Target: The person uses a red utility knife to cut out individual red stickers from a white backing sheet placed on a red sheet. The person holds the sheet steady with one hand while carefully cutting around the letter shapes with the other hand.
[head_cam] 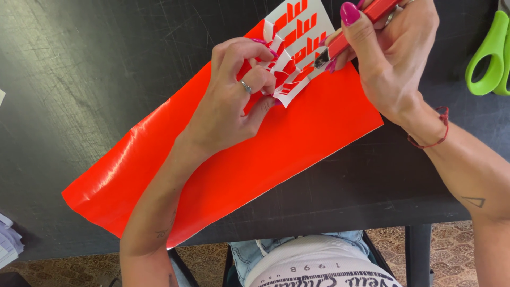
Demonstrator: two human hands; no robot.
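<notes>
A glossy red vinyl sheet (223,165) lies diagonally on the black table (79,74). On its upper end rests a small white backing piece (300,40) with red cut-out shapes on it. My left hand (236,98) pinches and lifts a strip at the lower edge of that white piece. My right hand (385,50) grips a red utility knife (350,34), its blade tip touching the white piece's right edge.
Green-handled scissors (491,53) lie at the table's far right edge. A stack of white paper (8,244) sits at the lower left. The table's front edge runs just above my lap, with a patterned floor below.
</notes>
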